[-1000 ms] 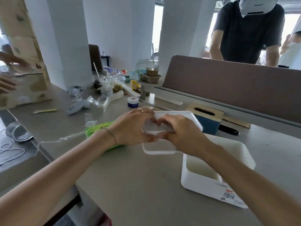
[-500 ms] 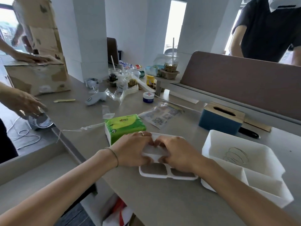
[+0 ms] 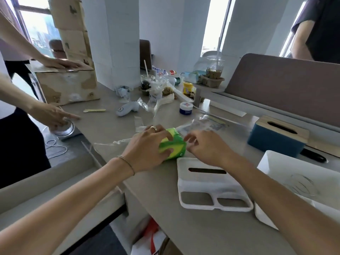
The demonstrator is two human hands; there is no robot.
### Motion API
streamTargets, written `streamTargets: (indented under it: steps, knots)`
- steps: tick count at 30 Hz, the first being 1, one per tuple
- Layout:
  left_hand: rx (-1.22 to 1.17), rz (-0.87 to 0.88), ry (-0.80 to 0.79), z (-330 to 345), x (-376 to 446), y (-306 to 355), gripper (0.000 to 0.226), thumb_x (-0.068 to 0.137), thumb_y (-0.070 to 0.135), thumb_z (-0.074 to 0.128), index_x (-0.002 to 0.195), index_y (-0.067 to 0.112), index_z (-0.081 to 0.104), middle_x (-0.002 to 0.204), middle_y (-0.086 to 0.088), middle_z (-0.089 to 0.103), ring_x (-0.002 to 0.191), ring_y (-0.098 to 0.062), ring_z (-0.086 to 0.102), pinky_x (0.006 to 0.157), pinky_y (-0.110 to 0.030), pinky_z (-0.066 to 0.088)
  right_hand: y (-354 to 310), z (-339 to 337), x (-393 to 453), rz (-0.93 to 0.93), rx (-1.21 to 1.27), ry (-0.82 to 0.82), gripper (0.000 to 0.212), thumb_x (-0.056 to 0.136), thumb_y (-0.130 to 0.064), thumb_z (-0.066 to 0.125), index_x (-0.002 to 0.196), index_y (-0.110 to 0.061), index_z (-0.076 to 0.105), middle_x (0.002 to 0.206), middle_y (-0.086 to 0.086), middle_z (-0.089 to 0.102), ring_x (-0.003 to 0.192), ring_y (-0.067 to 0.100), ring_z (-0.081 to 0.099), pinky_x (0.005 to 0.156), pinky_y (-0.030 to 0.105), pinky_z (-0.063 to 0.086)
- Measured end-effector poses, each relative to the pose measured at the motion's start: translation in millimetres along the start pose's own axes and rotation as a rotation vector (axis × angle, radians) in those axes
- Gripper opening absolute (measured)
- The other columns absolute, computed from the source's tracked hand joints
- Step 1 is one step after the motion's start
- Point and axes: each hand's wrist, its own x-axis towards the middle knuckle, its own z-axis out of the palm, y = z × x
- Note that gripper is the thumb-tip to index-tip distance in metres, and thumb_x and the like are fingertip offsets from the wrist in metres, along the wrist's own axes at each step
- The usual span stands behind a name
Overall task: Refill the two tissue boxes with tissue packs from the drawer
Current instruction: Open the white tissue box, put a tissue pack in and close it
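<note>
Both hands have left the white plastic slotted lid [image 3: 211,183], now flat on the grey table [image 3: 193,234]. I've closed my left hand [image 3: 147,150] around the green soft tissue pack [image 3: 174,146] just beyond it; my right hand [image 3: 206,146] hovers loosely open beside it. Next I'd tear the wrapper open, then fill the open white box [image 3: 276,162].

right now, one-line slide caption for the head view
Left hand grips a green tissue pack, right hand open beside it; white lid lies on the desk.

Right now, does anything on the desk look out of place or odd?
The white plastic tissue-box lid lies flat on the grey desk, apart from its open white box. Crumpled clear wrappers and cups clutter the far side. Left hand grips the green tissue pack.
</note>
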Motion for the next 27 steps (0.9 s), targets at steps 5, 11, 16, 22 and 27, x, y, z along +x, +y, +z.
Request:
streamTargets:
  steps: [5, 11, 16, 22, 27]
  knots:
    - [-0.003, -0.235, -0.185, 1, 13, -35, 0.093, 0.069, 0.076, 0.071, 0.147, 0.034, 0.043, 0.151, 0.0, 0.044, 0.137, -0.024, 0.042, 0.105, -0.043, 0.045, -10, 19, 33, 0.082, 0.001, -0.124, 0.067, 0.091, -0.027, 0.067, 0.151, -0.028, 0.038, 0.147, 0.005, 0.052, 0.128, 0.024, 0.053, 0.103, 0.039, 0.046]
    - [-0.047, -0.266, -0.284, 11, 14, -40, 0.105, 0.056, 0.077, 0.067, 0.149, 0.043, 0.035, 0.148, 0.002, 0.045, 0.127, -0.025, 0.053, 0.101, -0.043, 0.049, -11, 40, 39, 0.114, 0.1, -0.122, 0.075, 0.087, -0.023, 0.068, 0.153, -0.031, 0.032, 0.143, 0.01, 0.053, 0.126, 0.027, 0.052, 0.1, 0.034, 0.045]
    - [-0.048, -0.238, -0.192, 11, 14, -36, 0.095, 0.062, 0.062, 0.078, 0.147, 0.04, 0.042, 0.143, 0.002, 0.052, 0.128, -0.024, 0.051, 0.099, -0.041, 0.049, -10, 36, 36, 0.093, 0.143, -0.078, 0.077, 0.085, -0.017, 0.071, 0.152, -0.03, 0.035, 0.142, 0.01, 0.054, 0.125, 0.027, 0.053, 0.096, 0.033, 0.044]
    - [-0.058, -0.137, -0.077, -6, 32, -9, 0.088, 0.065, 0.06, 0.079, 0.145, 0.042, 0.046, 0.139, 0.006, 0.054, 0.124, -0.021, 0.05, 0.095, -0.036, 0.047, -1, 1, 15, 0.021, 0.148, 0.095, 0.079, 0.081, -0.014, 0.074, 0.151, -0.028, 0.04, 0.125, 0.005, 0.061, 0.112, 0.023, 0.058, 0.091, 0.036, 0.05]
    - [-0.077, 0.017, -0.067, -13, 60, 40, 0.089, 0.066, 0.059, 0.079, 0.146, 0.041, 0.045, 0.141, 0.006, 0.053, 0.124, -0.021, 0.051, 0.095, -0.034, 0.046, 30, -39, -22, 0.025, 0.125, 0.246, 0.078, 0.077, -0.018, 0.077, 0.147, -0.027, 0.045, 0.127, 0.003, 0.06, 0.113, 0.021, 0.058, 0.092, 0.035, 0.05]
